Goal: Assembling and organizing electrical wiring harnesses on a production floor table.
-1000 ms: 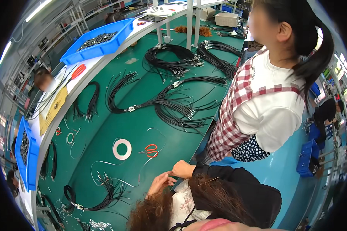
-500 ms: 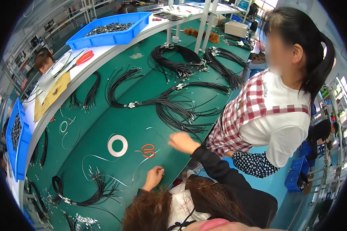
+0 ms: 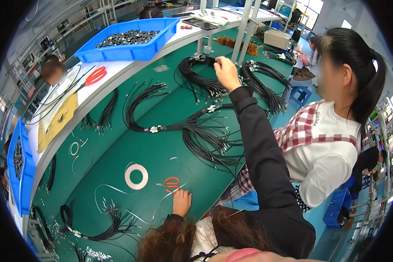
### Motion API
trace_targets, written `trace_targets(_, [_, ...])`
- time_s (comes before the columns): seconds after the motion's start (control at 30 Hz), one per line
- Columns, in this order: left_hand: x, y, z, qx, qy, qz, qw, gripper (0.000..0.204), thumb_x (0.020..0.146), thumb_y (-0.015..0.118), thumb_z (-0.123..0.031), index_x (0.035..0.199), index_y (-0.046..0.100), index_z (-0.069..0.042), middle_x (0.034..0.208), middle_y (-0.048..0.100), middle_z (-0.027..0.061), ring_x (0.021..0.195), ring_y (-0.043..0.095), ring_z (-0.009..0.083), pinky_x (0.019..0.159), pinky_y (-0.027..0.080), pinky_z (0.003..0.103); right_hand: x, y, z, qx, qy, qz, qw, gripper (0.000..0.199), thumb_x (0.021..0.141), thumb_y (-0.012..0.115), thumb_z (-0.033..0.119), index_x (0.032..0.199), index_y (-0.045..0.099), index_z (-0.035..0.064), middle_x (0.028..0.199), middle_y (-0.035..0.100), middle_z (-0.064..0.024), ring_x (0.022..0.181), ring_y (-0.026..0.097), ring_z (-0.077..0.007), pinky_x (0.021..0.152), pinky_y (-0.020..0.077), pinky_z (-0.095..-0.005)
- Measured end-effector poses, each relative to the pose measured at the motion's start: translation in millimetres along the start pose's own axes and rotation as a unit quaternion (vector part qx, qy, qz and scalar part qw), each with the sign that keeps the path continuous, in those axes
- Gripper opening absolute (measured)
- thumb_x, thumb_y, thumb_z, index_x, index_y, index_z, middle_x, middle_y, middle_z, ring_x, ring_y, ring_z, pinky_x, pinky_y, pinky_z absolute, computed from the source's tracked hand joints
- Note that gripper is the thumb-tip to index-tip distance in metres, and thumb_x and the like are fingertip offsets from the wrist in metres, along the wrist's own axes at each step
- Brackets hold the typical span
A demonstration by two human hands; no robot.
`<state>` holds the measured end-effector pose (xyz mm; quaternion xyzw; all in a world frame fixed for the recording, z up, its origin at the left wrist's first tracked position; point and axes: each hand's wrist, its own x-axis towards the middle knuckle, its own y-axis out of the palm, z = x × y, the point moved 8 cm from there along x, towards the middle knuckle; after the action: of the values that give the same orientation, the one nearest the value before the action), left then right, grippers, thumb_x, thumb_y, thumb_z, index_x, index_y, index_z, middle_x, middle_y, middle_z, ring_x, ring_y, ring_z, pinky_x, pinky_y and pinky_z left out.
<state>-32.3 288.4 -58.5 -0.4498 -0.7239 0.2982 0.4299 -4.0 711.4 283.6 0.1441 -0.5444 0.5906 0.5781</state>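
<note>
My right arm stretches far across the green table. My right hand (image 3: 228,73) is over the looped bundle of black cables (image 3: 196,74) at the back, its fingers loosely bent and apart; no cable shows in its grasp. My left hand (image 3: 182,202) rests on the table near its front edge, fingers forward, holding nothing visible. Just beyond its fingertips lie small red-handled scissors (image 3: 172,184). A roll of pale tape (image 3: 136,176) lies to their left. Another tied black cable bundle (image 3: 155,129) curves across the middle of the table.
A co-worker in a checked apron (image 3: 301,124) stands at the right. More cable bundles lie at back right (image 3: 262,85) and front left (image 3: 105,229). A white raised shelf (image 3: 118,65) along the far side carries a blue tray (image 3: 118,54) of small black parts and red-handled scissors (image 3: 96,76).
My right hand has moved from the table's front edge up to the far cable bundle. My left hand has shifted slightly right, close to the scissors. The co-worker's body has turned slightly.
</note>
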Motion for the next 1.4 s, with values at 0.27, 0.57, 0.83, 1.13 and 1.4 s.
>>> trace_targets(0.27, [4,6,0,0.038,-0.026,0.03,0.998,0.021,0.076,0.062,-0.013,0.093,0.054,-0.003,0.083,0.048,0.013,0.08,0.049,0.0317,0.07,0.041,0.042,103,12,-90,0.005,0.023,-0.055,0.998,0.031,0.083,0.054,0.015,0.113,0.058,0.0094,0.1,0.06,-0.0163,0.087,0.06,-0.0306,0.08,0.0472,-0.0373])
trace_targets(0.57, [1,12,11,0.064,-0.032,0.028,0.997,0.023,0.075,0.062,-0.016,0.095,0.056,-0.006,0.082,0.049,0.0122,0.079,0.05,0.0318,0.069,0.041,0.043,177,61,-141,0.035,0.134,-0.023,0.99,0.037,0.078,0.05,0.013,0.114,0.06,0.0111,0.111,0.058,-0.0218,0.1,0.057,-0.0338,0.087,0.0448,-0.0382])
trace_targets(0.83, [13,8,0,0.058,-0.034,0.05,0.996,0.022,0.074,0.063,-0.016,0.093,0.057,-0.005,0.081,0.05,0.0135,0.078,0.05,0.0328,0.069,0.04,0.045,181,52,-171,0.077,0.101,-0.113,0.985,0.038,0.079,0.05,0.01,0.115,0.058,0.0025,0.111,0.059,-0.0191,0.088,0.062,-0.0303,0.075,0.0482,-0.0351])
trace_targets(1.13, [-3,14,10,0.095,-0.026,0.039,0.994,0.018,0.074,0.061,-0.013,0.086,0.053,-0.003,0.079,0.048,0.0149,0.075,0.049,0.0342,0.066,0.04,0.044,-42,-30,-116,0.471,0.301,-0.153,0.815,0.037,0.088,0.05,0.006,0.125,0.048,-0.0029,0.108,0.058,-0.0082,0.082,0.052,-0.0079,0.065,0.0409,-0.0212])
trace_targets(1.4, [6,8,-4,0.088,-0.01,0.007,0.996,0.013,0.076,0.058,-0.011,0.08,0.048,-0.004,0.078,0.045,0.0161,0.075,0.046,0.034,0.069,0.039,0.044,-255,-49,-50,0.54,0.432,-0.06,0.72,0.038,0.09,0.05,0.007,0.127,0.047,-0.0018,0.121,0.052,-0.0066,0.105,0.052,-0.0135,0.078,0.0429,-0.0252])
